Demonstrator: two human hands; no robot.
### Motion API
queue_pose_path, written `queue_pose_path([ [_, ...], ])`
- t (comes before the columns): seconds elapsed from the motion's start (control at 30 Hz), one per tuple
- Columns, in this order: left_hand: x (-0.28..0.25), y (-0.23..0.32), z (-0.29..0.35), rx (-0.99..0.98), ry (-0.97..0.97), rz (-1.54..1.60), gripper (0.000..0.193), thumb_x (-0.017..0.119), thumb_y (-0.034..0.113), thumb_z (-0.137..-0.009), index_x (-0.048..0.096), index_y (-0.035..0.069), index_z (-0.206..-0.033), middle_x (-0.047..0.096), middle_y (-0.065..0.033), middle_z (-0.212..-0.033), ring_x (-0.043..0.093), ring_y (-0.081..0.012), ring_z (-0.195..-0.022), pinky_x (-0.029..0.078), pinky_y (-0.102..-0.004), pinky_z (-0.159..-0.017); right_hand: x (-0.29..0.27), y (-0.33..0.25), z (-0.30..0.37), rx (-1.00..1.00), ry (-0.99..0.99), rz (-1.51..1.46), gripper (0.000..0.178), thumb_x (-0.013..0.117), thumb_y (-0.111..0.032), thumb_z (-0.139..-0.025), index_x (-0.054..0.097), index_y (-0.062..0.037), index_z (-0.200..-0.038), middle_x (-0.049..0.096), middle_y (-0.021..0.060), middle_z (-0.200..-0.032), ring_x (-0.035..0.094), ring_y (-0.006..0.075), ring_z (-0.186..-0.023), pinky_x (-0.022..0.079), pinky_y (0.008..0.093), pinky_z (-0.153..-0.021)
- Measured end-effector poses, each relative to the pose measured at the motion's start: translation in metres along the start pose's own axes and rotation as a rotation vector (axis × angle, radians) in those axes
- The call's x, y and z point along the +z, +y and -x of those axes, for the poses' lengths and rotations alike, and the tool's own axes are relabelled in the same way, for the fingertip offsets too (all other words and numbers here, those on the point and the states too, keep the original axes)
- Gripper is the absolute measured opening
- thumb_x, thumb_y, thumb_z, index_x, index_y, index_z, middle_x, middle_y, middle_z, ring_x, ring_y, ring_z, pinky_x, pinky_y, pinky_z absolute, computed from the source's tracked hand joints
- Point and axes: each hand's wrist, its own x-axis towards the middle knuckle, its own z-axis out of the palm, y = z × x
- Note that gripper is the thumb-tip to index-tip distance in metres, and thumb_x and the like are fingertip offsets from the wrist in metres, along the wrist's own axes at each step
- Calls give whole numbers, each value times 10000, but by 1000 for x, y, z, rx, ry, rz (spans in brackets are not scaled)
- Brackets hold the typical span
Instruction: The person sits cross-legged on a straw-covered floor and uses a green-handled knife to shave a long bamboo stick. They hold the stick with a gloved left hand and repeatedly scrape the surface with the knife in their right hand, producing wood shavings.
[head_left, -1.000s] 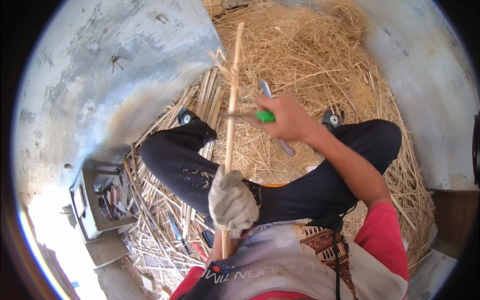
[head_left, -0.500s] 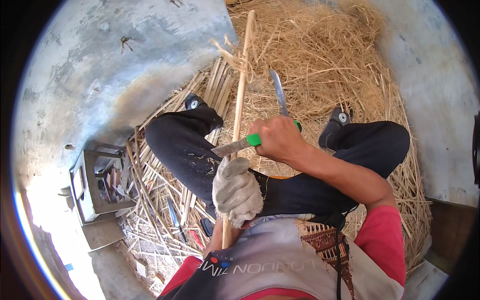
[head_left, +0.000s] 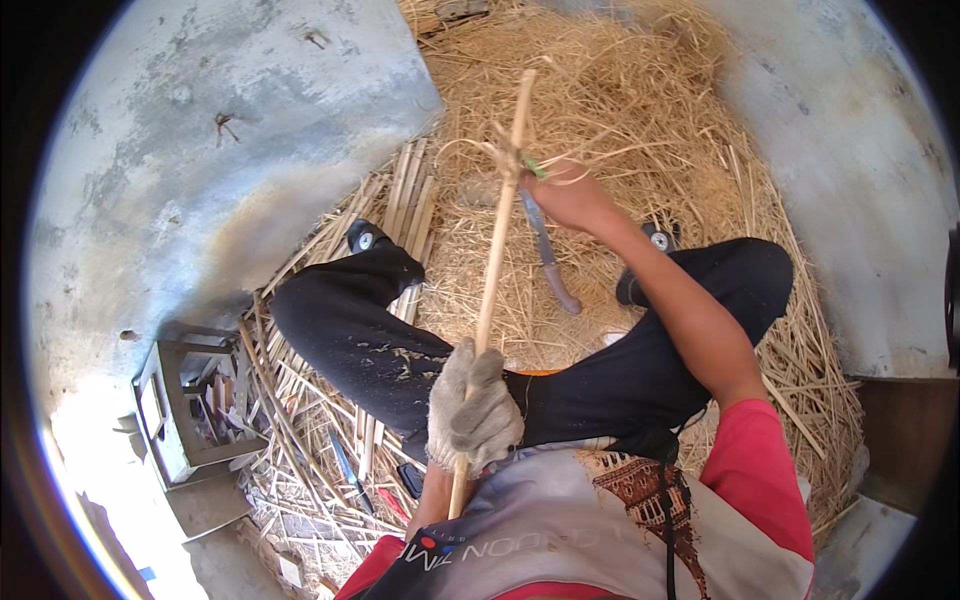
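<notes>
My left hand (head_left: 475, 410), in a pale knit glove, is closed around the lower part of a long, thin wooden strip (head_left: 495, 265), which slants up and away from my lap. My bare right hand (head_left: 578, 195) is near the strip's far end, closed on a knife with a green handle (head_left: 536, 169). The blade is hard to make out among curled shavings (head_left: 503, 150) that cling to the strip there. Beyond my lap, on the straw-like litter, lies a larger knife (head_left: 545, 250) with a curved blade and brown handle.
A heap of fine shavings (head_left: 620, 90) fills the far side. Split strips (head_left: 408, 195) lie at the left, with a blue knife (head_left: 346, 462) and a black object (head_left: 410, 480) by my left thigh. A wooden frame box (head_left: 185, 400) stands against the wall (head_left: 250, 90).
My right hand and the green-handled knife have moved up along the strip, away from my left hand toward its far end. The strip's far end has tilted slightly right.
</notes>
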Motion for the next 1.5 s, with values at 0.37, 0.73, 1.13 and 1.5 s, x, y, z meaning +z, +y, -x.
queue_pose_path([
  [0.37, 50, 1, 9, 81, 466, -891, 414, 433, 359, -1070, 580, -4, -936, 406, -4, -414, 347, -108, -257, 304, -252, -263, -69, -21, 18, 157, -474, -786, 142, 686, -152, -937, 552, -107, -955, 394, -64, -611, 326, 14, -466, 219, 224, -400],
  [0.73, 52, -6, 12, 41, 395, -715, 416, 416, 382, -1075, 580, 17, -960, 384, 14, -402, 346, -110, -254, 304, -264, -264, -45, -3, 27, -376, 302, 9, 297, 643, -335, -977, 690, -49, -911, 548, -7, -592, 506, 109, -518, 387, 311, -496],
  [1.13, 57, -3, 18, 150, 389, -781, 395, 437, 386, -1070, 580, 37, -956, 382, 14, -416, 327, -114, -254, 288, -265, -262, -17, -41, 57, -478, 195, 262, 100, 736, -138, -767, 673, -62, -782, 627, 137, -594, 622, 306, -500, 472, 417, -475],
  [1.5, 53, -7, 10, 245, 481, -806, 406, 416, 378, -1081, 564, 30, -932, 363, 24, -418, 314, -102, -259, 284, -254, -259, 3, -33, 45, -533, 450, 258, 77, 704, -120, -798, 647, -75, -774, 588, 104, -557, 590, 265, -459, 452, 384, -442],
])
